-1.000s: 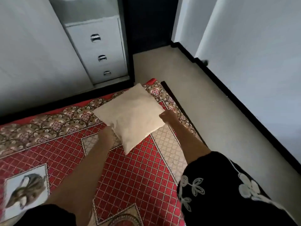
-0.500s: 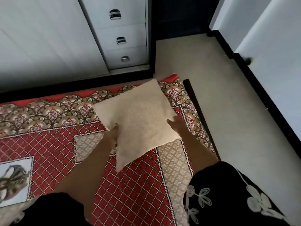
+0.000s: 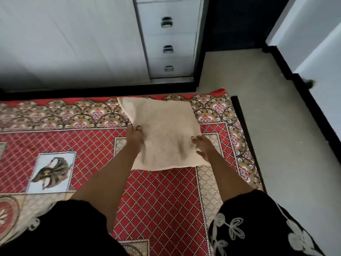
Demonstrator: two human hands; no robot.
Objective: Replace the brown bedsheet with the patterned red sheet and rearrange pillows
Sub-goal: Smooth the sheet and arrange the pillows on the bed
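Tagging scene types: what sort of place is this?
Most likely a bedroom: a bed under a patterned red sheet, a cream pillow on it, and a white drawer unit against the wall.

Both bare forearms reach forward from black sleeves, the left hand with fingers laid fairly straight and pressing down, the right hand with fingers spread and lightly bent

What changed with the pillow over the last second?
The cream pillow was turned from a diamond-like angle to sit roughly square with the bed's end and now lies flat near the corner of the patterned red sheet. The left hand and right hand stay at its side edges. The sheet stays spread.
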